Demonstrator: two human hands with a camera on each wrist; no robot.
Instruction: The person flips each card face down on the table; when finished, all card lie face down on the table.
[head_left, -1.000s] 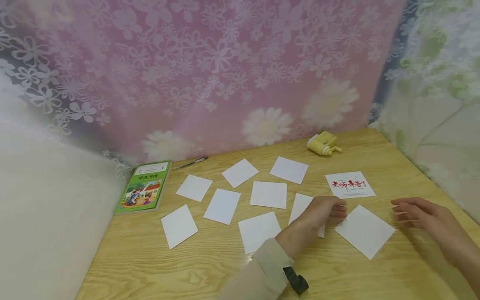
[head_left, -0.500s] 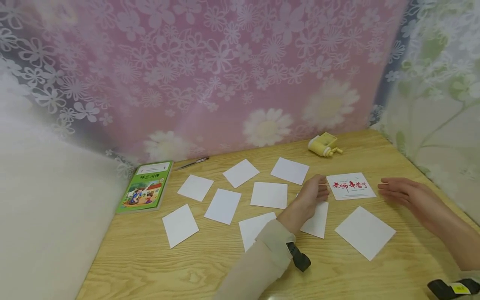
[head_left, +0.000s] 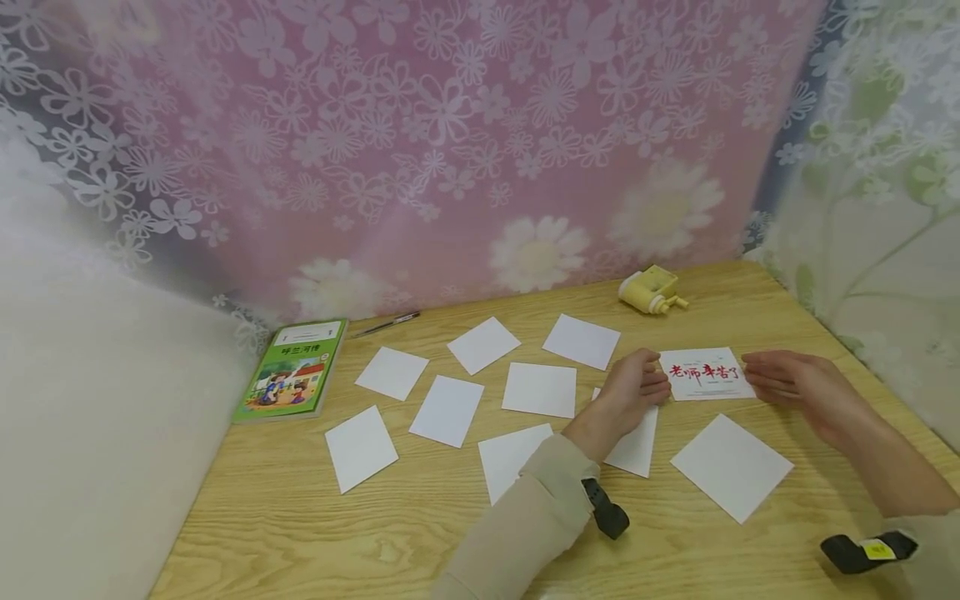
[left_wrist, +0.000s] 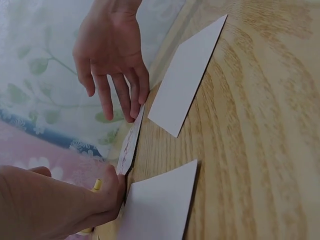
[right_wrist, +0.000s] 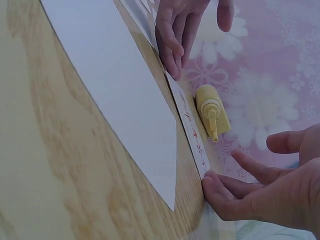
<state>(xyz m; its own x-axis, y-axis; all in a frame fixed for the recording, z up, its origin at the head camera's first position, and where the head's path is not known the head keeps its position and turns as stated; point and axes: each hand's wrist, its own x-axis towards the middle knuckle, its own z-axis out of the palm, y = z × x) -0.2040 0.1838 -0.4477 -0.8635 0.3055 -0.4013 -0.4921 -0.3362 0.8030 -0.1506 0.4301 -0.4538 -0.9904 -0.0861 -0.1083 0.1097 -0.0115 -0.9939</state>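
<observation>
A white card printed with red characters point(head_left: 705, 373) lies face up on the wooden table point(head_left: 375, 533). My left hand point(head_left: 651, 385) touches its left edge with straight fingers. My right hand point(head_left: 759, 377) touches its right edge, fingertips point(right_wrist: 212, 189) on the table against the card point(right_wrist: 191, 131), thumb lifted. In the left wrist view the right hand's fingers point(left_wrist: 131, 102) meet the card's edge point(left_wrist: 129, 145). Neither hand holds anything. Several blank white cards lie around, one point(head_left: 731, 467) just in front of the hands and one point(head_left: 636, 442) partly under my left wrist.
A green picture book point(head_left: 292, 368) lies at the table's left edge, with a pen point(head_left: 384, 324) behind it. A small yellow gadget point(head_left: 649, 291) sits at the back by the flowered curtain. Blank cards point(head_left: 446, 408) spread across the middle.
Both hands moved away from the blank front card to the printed card. The left hand slid back and left, and the right hand came in to the card's right edge.
</observation>
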